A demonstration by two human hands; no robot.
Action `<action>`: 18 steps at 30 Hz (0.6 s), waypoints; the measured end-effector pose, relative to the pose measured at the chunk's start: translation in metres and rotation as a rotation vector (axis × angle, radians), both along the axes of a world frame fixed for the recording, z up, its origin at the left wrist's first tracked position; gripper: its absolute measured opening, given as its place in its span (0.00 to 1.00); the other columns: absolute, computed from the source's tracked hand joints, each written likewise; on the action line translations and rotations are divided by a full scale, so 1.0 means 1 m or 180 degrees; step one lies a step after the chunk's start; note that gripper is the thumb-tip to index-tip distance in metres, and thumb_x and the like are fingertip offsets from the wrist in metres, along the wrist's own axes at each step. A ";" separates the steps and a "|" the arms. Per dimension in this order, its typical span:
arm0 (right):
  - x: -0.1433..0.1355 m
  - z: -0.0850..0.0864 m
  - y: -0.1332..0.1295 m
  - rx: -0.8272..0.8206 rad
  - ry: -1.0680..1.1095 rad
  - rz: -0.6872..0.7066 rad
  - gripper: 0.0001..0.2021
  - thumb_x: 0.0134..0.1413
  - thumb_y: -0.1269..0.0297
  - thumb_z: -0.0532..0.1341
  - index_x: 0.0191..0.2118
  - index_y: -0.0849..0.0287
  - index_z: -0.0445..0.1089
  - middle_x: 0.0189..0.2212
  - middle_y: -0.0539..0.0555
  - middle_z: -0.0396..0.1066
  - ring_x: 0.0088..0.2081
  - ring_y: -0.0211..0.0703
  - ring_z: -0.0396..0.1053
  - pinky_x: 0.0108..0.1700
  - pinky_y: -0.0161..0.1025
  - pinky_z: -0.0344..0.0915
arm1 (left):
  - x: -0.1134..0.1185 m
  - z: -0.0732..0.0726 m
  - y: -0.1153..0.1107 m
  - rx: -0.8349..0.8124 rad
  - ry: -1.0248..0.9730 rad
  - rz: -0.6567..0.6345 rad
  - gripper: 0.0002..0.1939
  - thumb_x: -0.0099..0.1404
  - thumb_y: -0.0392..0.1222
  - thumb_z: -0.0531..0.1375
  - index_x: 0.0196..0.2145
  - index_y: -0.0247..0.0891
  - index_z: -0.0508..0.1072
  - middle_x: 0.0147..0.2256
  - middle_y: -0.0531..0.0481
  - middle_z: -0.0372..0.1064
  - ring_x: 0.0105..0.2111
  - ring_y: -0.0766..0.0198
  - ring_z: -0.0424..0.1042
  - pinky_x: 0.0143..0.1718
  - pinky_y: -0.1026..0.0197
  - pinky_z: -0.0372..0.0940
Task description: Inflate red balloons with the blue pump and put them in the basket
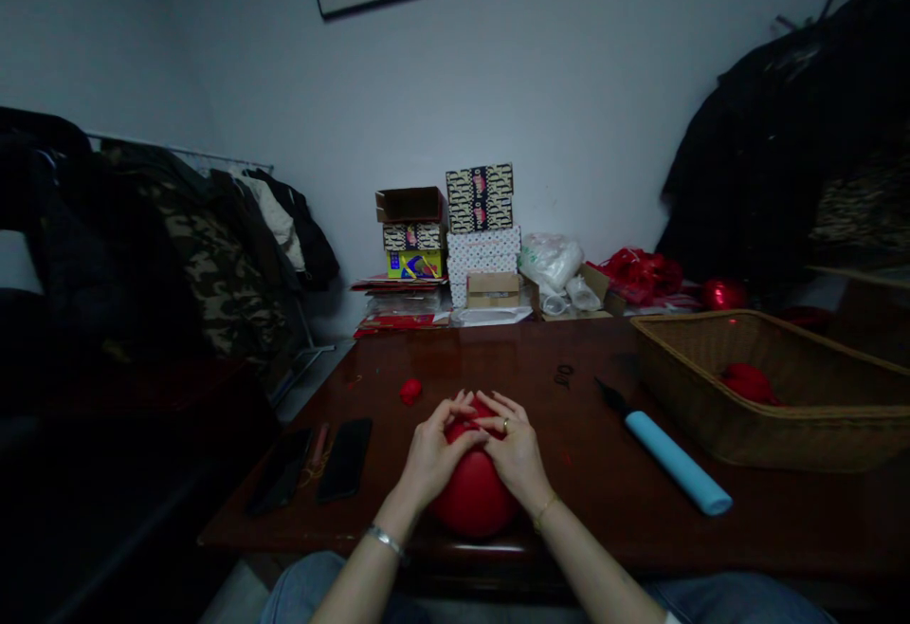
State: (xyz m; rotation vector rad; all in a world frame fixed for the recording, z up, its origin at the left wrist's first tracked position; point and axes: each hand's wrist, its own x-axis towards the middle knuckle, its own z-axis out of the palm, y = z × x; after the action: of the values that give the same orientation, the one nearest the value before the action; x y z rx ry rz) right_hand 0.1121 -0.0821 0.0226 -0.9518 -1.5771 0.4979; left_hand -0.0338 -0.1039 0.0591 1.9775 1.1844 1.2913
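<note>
A round, inflated red balloon rests at the near edge of the brown table, between my two forearms. My left hand curls over its upper left side, fingers bent and thumb reaching to the middle. From the other side my right hand, with a ring on one finger, closes over the top. Both thumbs and fingertips meet at the top of the balloon, and they hide what they pinch there. A light blue hand pump with a black nozzle lies to the right.
A wicker basket holding a red item stands at the right. A black pair of scissors and a small red piece lie further back. Two phones, including one black phone, lie left. Stacked boxes line the wall.
</note>
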 end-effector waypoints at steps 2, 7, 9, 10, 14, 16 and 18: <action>0.001 -0.001 0.001 0.0020 0.0048 -0.0005 0.07 0.49 0.58 0.63 0.25 0.51 0.75 0.49 0.53 0.71 0.54 0.51 0.60 0.55 0.57 0.59 | -0.005 0.001 -0.001 0.0045 0.0219 -0.0035 0.27 0.53 0.40 0.65 0.52 0.43 0.67 0.58 0.43 0.59 0.60 0.55 0.54 0.58 0.48 0.54; 0.000 -0.002 -0.001 0.0004 0.0040 -0.0038 0.06 0.48 0.60 0.63 0.25 0.51 0.75 0.48 0.54 0.71 0.55 0.50 0.59 0.54 0.55 0.59 | -0.005 0.002 0.004 0.0073 0.0312 -0.0112 0.26 0.57 0.41 0.63 0.54 0.45 0.67 0.57 0.45 0.61 0.60 0.55 0.53 0.59 0.44 0.52; 0.000 -0.003 -0.002 -0.0018 0.0008 -0.0024 0.05 0.49 0.61 0.63 0.27 0.50 0.76 0.48 0.53 0.71 0.55 0.49 0.59 0.55 0.54 0.59 | -0.001 0.001 0.007 0.0009 0.0177 -0.0081 0.19 0.59 0.42 0.61 0.49 0.44 0.73 0.54 0.45 0.64 0.58 0.55 0.57 0.59 0.44 0.52; 0.000 -0.003 -0.003 -0.0037 -0.0026 -0.0005 0.04 0.49 0.61 0.62 0.29 0.49 0.76 0.49 0.52 0.71 0.56 0.48 0.58 0.56 0.54 0.58 | 0.001 0.000 0.009 -0.0016 0.0101 -0.0054 0.15 0.59 0.42 0.61 0.45 0.43 0.75 0.53 0.44 0.66 0.57 0.55 0.59 0.59 0.44 0.52; 0.001 -0.006 -0.001 -0.0030 -0.0206 0.0028 0.08 0.51 0.60 0.61 0.38 0.46 0.75 0.51 0.51 0.68 0.57 0.49 0.57 0.57 0.55 0.56 | 0.008 -0.008 0.013 0.0088 -0.0180 0.0091 0.07 0.60 0.41 0.60 0.35 0.40 0.78 0.50 0.43 0.68 0.56 0.54 0.61 0.60 0.42 0.49; 0.002 -0.007 0.000 0.0066 -0.0297 -0.0003 0.09 0.51 0.60 0.61 0.40 0.46 0.75 0.53 0.51 0.67 0.57 0.49 0.56 0.56 0.54 0.57 | 0.009 -0.012 0.013 0.0170 -0.0245 0.0121 0.07 0.60 0.40 0.60 0.35 0.40 0.78 0.52 0.43 0.67 0.57 0.55 0.59 0.60 0.42 0.50; 0.003 -0.008 0.001 0.0162 -0.0380 -0.0021 0.10 0.50 0.59 0.62 0.39 0.47 0.75 0.55 0.51 0.65 0.58 0.49 0.55 0.56 0.53 0.58 | 0.011 -0.013 0.012 0.0207 -0.0250 0.0132 0.07 0.60 0.40 0.60 0.35 0.40 0.78 0.53 0.44 0.66 0.58 0.54 0.57 0.59 0.42 0.51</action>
State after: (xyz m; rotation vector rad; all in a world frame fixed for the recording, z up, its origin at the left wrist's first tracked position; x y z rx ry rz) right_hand 0.1149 -0.0808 0.0143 -0.9625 -1.6852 0.4006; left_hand -0.0225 -0.0917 0.0462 1.9380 1.1655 1.4318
